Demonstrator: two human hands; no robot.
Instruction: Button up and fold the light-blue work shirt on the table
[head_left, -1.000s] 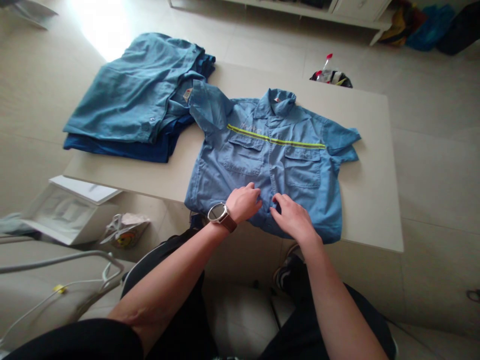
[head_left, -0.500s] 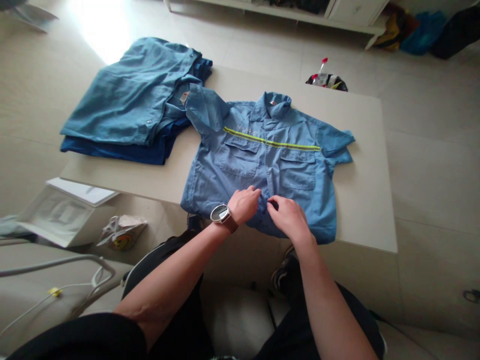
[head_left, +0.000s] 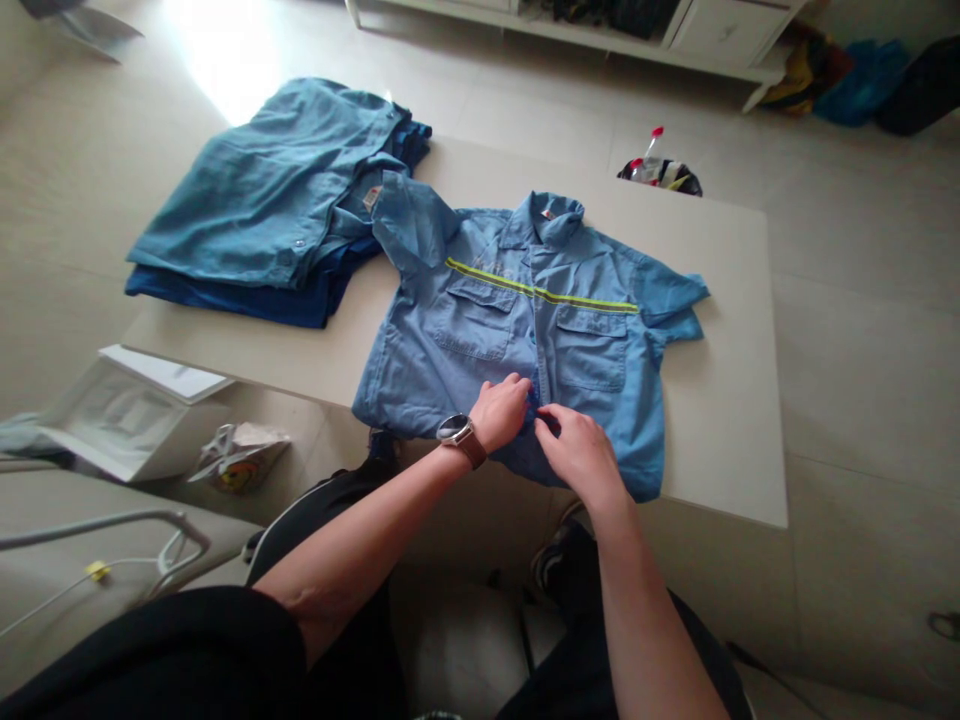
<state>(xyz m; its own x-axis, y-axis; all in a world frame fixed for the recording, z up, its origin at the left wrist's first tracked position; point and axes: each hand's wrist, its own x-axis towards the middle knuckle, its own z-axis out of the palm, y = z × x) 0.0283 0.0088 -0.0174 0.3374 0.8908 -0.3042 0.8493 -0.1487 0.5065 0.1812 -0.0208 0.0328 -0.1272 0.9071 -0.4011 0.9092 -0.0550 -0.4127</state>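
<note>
Blue stacked clothes crowd the striped shirt on the table.

The left hand and right hand sit close together at the lower front of a blue shirt, spread face-up on a pale table beside stacked clothes.
</note>
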